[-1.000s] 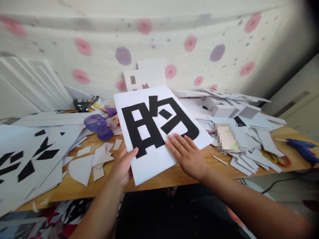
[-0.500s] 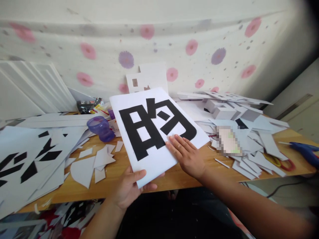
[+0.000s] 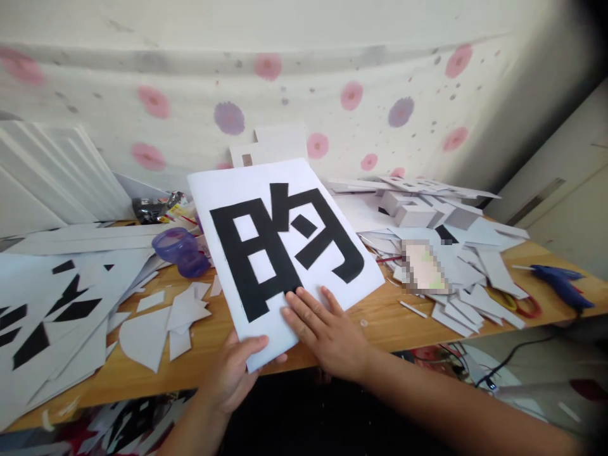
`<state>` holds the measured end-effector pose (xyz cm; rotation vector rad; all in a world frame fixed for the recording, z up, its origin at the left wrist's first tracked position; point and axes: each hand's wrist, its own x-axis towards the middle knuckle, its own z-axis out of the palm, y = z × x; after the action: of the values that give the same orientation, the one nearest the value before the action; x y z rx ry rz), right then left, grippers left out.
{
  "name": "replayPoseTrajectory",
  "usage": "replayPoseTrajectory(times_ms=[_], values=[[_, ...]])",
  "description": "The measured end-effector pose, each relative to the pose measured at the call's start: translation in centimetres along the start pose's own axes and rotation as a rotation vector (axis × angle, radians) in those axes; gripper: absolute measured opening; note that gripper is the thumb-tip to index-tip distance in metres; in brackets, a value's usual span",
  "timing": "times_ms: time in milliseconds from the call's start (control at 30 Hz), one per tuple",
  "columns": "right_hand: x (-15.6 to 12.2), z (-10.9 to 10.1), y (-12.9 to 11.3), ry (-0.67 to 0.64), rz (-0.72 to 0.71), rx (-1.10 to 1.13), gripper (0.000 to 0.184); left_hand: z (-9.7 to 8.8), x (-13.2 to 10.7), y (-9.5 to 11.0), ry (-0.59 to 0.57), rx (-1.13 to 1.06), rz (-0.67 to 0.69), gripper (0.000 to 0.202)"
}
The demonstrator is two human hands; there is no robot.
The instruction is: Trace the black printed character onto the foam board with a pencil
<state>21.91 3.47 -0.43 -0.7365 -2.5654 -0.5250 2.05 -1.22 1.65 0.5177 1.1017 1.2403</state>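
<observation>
A white board bearing a large black character is held tilted above the front of the table. My left hand grips its lower left corner, thumb on the face and fingers underneath. My right hand lies on the board's lower edge with its fingers stretched out, the tips touching the bottom of the black shape. A purple plastic cup-like container stands on the table just left of the board. White offcuts lie beside it, left of my left hand.
On the left lies a stack of white sheets with black shapes. White box-like pieces and loose scraps cover the right, near red-and-yellow-handled scissors and a blue glue gun. A cable hangs below the wooden table.
My right hand has slid left and down along the board, from the middle of the character to its lower edge. My left hand keeps its grip. The view has shifted slightly right.
</observation>
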Motion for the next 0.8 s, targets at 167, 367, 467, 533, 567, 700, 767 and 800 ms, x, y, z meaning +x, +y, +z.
replayPoseTrajectory(times_ms=[167, 367, 467, 533, 567, 700, 767, 800], values=[[0.7, 0.5, -0.4, 0.044, 0.009, -0.016, 0.051, 0.7, -0.1, -0.4, 0.000, 0.010, 0.039, 0.051], [0.7, 1.4, -0.4, 0.094, 0.024, -0.044, 0.048, 1.1, -0.1, -0.4, -0.026, 0.070, 0.043, 0.050], [0.7, 1.6, -0.2, 0.127, 0.026, -0.055, 0.046, 1.2, -0.1, -0.6, 0.011, 0.048, 0.041, 0.051], [0.6, 1.8, 0.3, 0.160, 0.025, -0.065, 0.045, 1.2, -0.2, -0.8, 0.035, 0.046, 0.042, 0.049], [0.5, 1.8, 0.7, 0.178, 0.026, -0.070, 0.044, 1.3, -0.3, -0.8, 0.041, 0.053, 0.039, 0.049], [-0.2, 1.6, 2.6, 0.197, 0.062, -0.091, 0.046, 1.0, -0.7, -0.7, 0.047, 0.078, 0.032, 0.053], [-0.8, 1.3, 3.7, 0.171, 0.085, -0.096, 0.050, 0.7, -0.9, -0.5, 0.058, 0.087, 0.031, 0.053], [-1.1, 1.2, 4.4, 0.163, 0.097, -0.100, 0.052, 0.5, -1.0, -0.4, 0.062, 0.091, 0.035, 0.052]])
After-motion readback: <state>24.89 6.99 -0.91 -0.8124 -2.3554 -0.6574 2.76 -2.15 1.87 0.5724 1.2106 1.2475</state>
